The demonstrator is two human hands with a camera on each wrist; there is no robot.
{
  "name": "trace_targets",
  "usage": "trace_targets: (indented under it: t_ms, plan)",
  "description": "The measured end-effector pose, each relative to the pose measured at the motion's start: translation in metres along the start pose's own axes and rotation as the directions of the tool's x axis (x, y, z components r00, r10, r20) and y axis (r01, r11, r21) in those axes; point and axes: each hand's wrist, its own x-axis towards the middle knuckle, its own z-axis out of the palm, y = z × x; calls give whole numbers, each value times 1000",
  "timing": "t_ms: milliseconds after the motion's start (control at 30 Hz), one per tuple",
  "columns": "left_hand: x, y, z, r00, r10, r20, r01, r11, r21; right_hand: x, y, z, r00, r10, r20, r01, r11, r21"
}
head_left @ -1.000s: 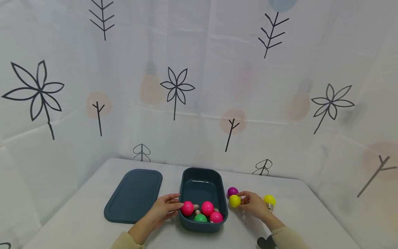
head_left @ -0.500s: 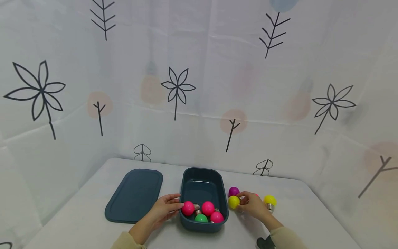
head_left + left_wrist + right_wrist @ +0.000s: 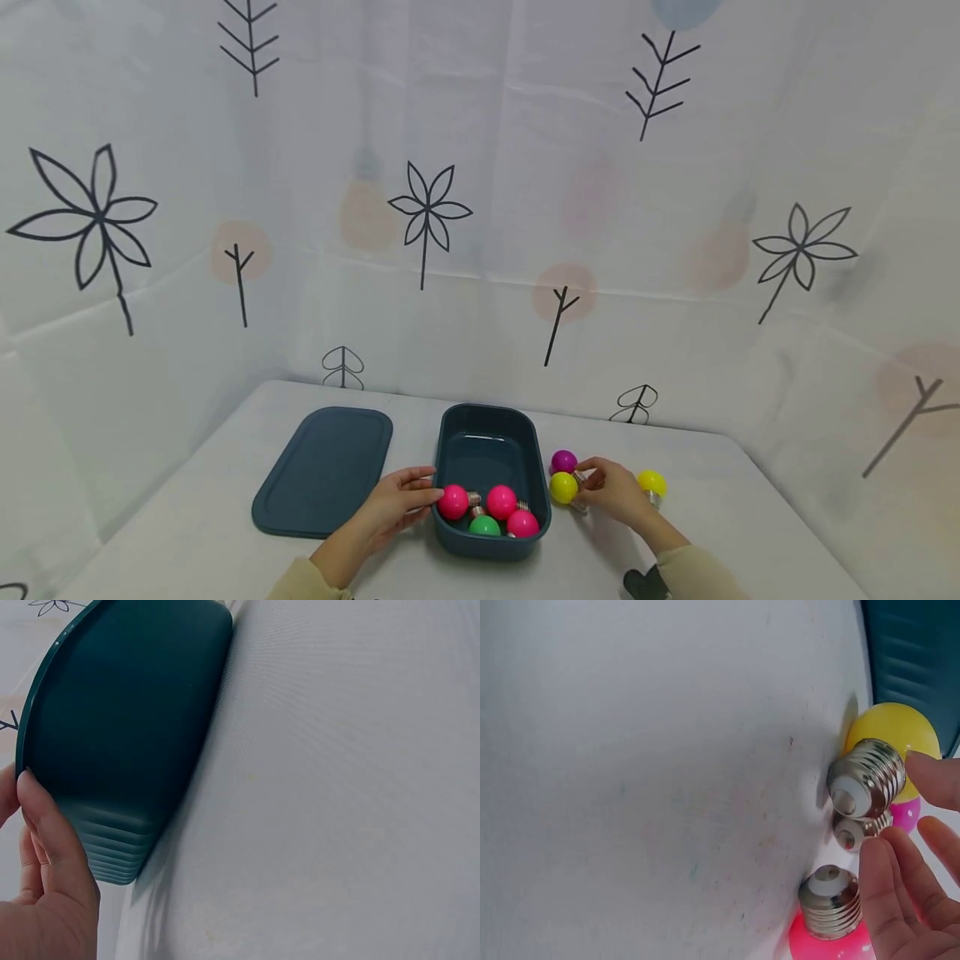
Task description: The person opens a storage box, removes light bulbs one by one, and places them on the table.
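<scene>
My left hand pinches the left rim of a dark teal box, thumb on the outer wall in the left wrist view. Pink bulbs and a green bulb lie in its near end. Right of the box, a yellow bulb rests on the table, its screw base toward the right wrist camera. My right hand is beside it with fingers spread, thumb tip right at the yellow globe. A purple bulb lies just behind. Another pink bulb, hidden in the head view, lies under the fingers.
A flat dark teal lid lies on the white table left of the box. A second yellow bulb is right of my right hand. Near the right sleeve sits a dark object, partly covered. A patterned cloth hangs behind.
The yellow bulb has shifted slightly left and down and turned, so its screw base shows. My right fingers have loosened from it. The left hand and the box stay put.
</scene>
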Motion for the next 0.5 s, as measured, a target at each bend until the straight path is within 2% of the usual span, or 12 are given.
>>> trace_targets:
  t_ms: [500]
  plan:
    - [1,0,-1,1000,-2,6,2,1000,-9,2,-15,-15,1000,-19,-23,20,1000,20]
